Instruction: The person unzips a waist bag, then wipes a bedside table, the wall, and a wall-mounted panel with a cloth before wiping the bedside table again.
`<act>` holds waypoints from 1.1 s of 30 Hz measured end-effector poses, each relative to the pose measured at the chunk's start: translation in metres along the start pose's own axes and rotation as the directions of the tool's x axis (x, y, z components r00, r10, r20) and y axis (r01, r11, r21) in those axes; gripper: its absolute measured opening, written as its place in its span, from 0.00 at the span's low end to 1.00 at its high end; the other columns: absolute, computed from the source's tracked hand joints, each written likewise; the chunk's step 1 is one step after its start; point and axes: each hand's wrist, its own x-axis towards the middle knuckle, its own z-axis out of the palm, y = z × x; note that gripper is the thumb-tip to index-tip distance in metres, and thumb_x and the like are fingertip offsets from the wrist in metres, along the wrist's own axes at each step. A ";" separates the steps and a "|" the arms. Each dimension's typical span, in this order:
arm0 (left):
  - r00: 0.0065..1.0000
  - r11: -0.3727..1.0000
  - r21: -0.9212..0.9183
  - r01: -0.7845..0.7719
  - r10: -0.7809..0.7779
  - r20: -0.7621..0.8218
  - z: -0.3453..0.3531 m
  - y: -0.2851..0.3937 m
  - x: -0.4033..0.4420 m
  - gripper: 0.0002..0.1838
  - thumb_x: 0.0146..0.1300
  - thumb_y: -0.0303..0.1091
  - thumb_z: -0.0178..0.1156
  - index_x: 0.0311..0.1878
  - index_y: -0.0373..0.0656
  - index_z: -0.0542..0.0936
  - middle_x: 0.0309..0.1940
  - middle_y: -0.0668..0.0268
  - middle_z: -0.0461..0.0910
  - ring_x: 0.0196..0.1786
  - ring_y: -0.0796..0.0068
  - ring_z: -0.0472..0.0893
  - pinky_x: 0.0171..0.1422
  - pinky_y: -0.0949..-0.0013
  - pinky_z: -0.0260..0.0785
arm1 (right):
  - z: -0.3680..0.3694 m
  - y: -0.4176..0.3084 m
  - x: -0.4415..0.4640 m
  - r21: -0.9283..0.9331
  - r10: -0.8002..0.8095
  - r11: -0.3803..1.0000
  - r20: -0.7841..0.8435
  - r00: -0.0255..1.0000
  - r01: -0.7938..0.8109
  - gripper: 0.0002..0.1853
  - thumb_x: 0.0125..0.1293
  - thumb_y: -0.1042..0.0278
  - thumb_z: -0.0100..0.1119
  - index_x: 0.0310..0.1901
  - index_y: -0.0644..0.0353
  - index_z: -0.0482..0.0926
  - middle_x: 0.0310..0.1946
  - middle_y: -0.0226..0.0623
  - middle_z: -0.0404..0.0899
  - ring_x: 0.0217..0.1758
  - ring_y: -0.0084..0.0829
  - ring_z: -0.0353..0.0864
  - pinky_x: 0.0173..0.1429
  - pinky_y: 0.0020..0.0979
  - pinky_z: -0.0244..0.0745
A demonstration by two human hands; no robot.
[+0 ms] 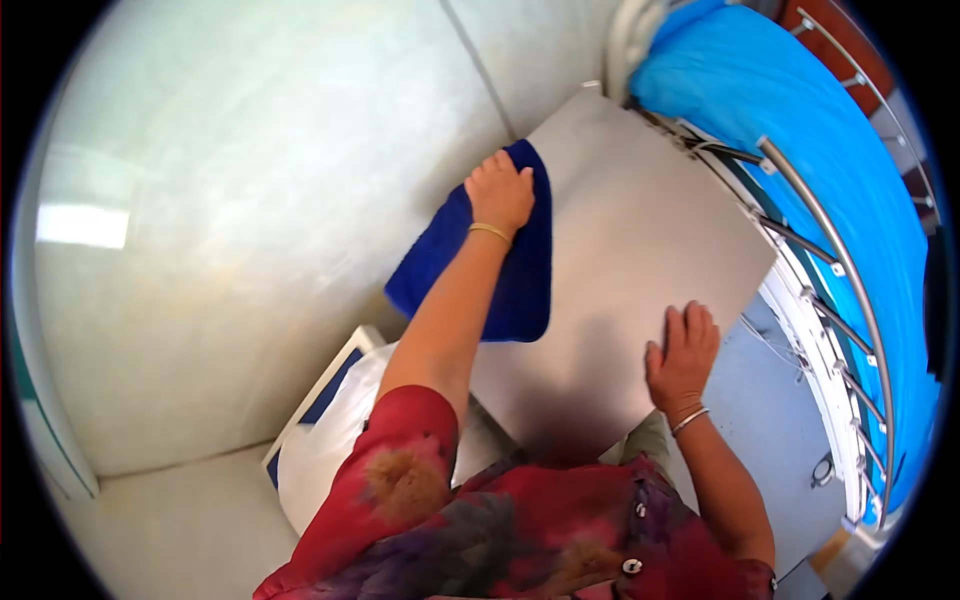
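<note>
My left hand (500,192) is closed on a dark blue cloth (519,290), near the far left edge of a smooth grey-beige tabletop (640,210). The cloth is spread under my hand and forearm, partly over the table's left edge and against the wall. Near the table's right front edge, my right hand (684,352) has its fingers spread, with nothing in them. A yellow bracelet is on my left wrist and a silver one on my right.
A pale wall (250,200) rises along the left. At the right stands a bed with a blue cover (800,110) and metal side rails (835,240). A white bag (330,450) sits in a white frame at the lower left. Grey floor (770,450) shows at the lower right.
</note>
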 end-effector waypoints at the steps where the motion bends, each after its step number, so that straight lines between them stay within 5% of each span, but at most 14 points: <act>1: 1.000 1.000 0.008 -0.029 0.029 -0.006 0.004 0.008 0.010 0.24 0.58 0.48 0.53 0.48 0.37 0.70 0.40 0.56 0.74 0.43 0.57 0.73 0.47 0.55 0.63 | -0.002 0.000 0.000 0.001 0.012 1.000 0.010 1.000 -0.012 0.29 0.49 0.61 0.57 0.55 0.61 0.67 0.59 0.52 0.59 0.64 0.52 0.55 0.64 0.53 0.48; 9: 0.982 0.977 -0.136 -0.162 0.173 0.071 0.044 0.076 0.101 0.22 0.60 0.48 0.51 0.47 0.38 0.70 0.41 0.54 0.75 0.45 0.54 0.76 0.47 0.54 0.68 | -0.009 0.001 0.004 0.042 0.039 0.998 0.068 0.997 -0.041 0.30 0.48 0.59 0.59 0.54 0.60 0.68 0.59 0.52 0.60 0.63 0.51 0.56 0.62 0.55 0.50; 16: 0.979 0.984 -0.114 -0.134 0.149 0.141 0.060 0.120 0.141 0.20 0.62 0.50 0.48 0.45 0.43 0.73 0.44 0.56 0.75 0.46 0.54 0.75 0.50 0.53 0.68 | -0.007 0.005 0.005 0.084 0.046 0.995 0.045 0.998 -0.049 0.29 0.46 0.58 0.60 0.52 0.60 0.70 0.57 0.51 0.62 0.62 0.49 0.58 0.61 0.54 0.53; 20: 0.957 0.956 -0.067 -0.285 0.288 0.036 0.065 0.134 0.136 0.16 0.64 0.45 0.44 0.32 0.50 0.80 0.42 0.64 0.78 0.47 0.57 0.76 0.47 0.55 0.68 | -0.010 0.005 0.006 0.105 0.056 0.993 0.051 0.997 -0.061 0.28 0.47 0.58 0.59 0.52 0.60 0.71 0.57 0.51 0.63 0.62 0.48 0.59 0.61 0.52 0.53; 23: 0.740 0.756 0.018 -0.654 0.635 0.222 0.035 0.169 0.114 0.12 0.59 0.37 0.46 0.29 0.51 0.80 0.28 0.68 0.81 0.37 0.64 0.80 0.35 0.57 0.63 | -0.011 0.005 0.005 0.119 0.066 0.990 0.048 0.997 -0.072 0.28 0.48 0.58 0.59 0.52 0.59 0.70 0.57 0.51 0.63 0.62 0.48 0.59 0.62 0.51 0.52; 26: 0.610 0.617 -0.113 -0.779 0.787 0.091 0.032 0.215 0.068 0.13 0.57 0.38 0.48 0.21 0.50 0.79 0.22 0.63 0.80 0.29 0.64 0.80 0.32 0.58 0.61 | -0.011 0.004 0.003 0.134 0.066 0.989 0.029 0.997 -0.070 0.28 0.48 0.58 0.58 0.53 0.59 0.70 0.58 0.51 0.62 0.62 0.48 0.59 0.63 0.51 0.52; 31: 0.513 0.495 -0.296 -0.817 0.858 0.019 -0.017 0.279 -0.007 0.09 0.55 0.37 0.50 0.25 0.50 0.78 0.22 0.65 0.78 0.29 0.64 0.79 0.31 0.57 0.61 | -0.011 0.005 0.003 0.143 0.075 0.987 0.018 0.997 -0.077 0.26 0.48 0.59 0.58 0.51 0.60 0.72 0.57 0.51 0.63 0.62 0.50 0.58 0.64 0.52 0.49; 33: 0.539 0.397 -0.467 -0.790 0.813 -0.220 -0.017 0.299 -0.045 0.08 0.55 0.39 0.51 0.28 0.51 0.78 0.31 0.69 0.77 0.39 0.69 0.75 0.42 0.59 0.57 | -0.006 0.003 0.001 0.149 0.065 0.987 0.009 0.998 -0.065 0.26 0.49 0.59 0.57 0.51 0.60 0.72 0.56 0.51 0.64 0.61 0.50 0.59 0.64 0.52 0.49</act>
